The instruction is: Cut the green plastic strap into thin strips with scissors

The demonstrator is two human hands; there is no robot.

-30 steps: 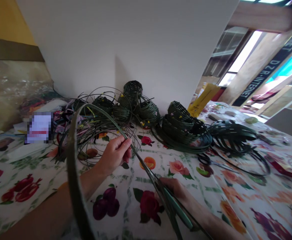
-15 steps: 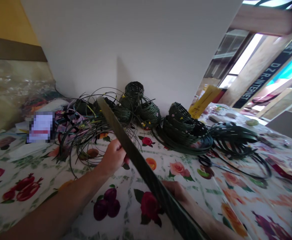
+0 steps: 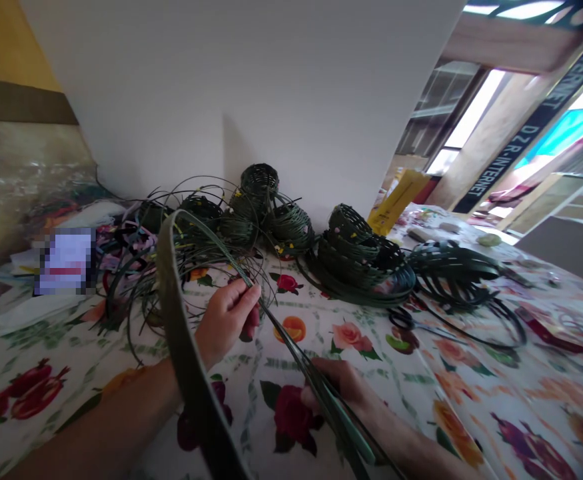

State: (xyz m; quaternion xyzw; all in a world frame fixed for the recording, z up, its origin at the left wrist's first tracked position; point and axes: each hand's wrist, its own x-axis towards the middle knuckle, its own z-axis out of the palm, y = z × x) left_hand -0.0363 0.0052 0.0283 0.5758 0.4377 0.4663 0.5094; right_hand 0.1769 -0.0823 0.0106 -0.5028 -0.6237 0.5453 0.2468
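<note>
My left hand (image 3: 226, 320) pinches a long dark green strip (image 3: 216, 243) between thumb and fingers, above the middle of the table. From there the strip arches up and left, then bends down past my left forearm to the bottom edge. My right hand (image 3: 344, 383), lower and to the right, is closed around a bundle of green strips (image 3: 328, 400). The bundle runs from near my left hand down to the lower right. Some of my right fingers are hidden behind it.
Dark green woven baskets (image 3: 286, 223) stand along the white wall, with thin loops of cane-like strands (image 3: 161, 287) to their left. Coiled strips (image 3: 451, 267), scissors (image 3: 404, 320) and a yellow packet (image 3: 398, 200) lie right. A blurred-out phone-like object (image 3: 66, 260) is at left.
The wide strip that crossed diagonally before my hands now bends in an arch at left. My left hand now shows a pinch on it. The view has shifted slightly right.
</note>
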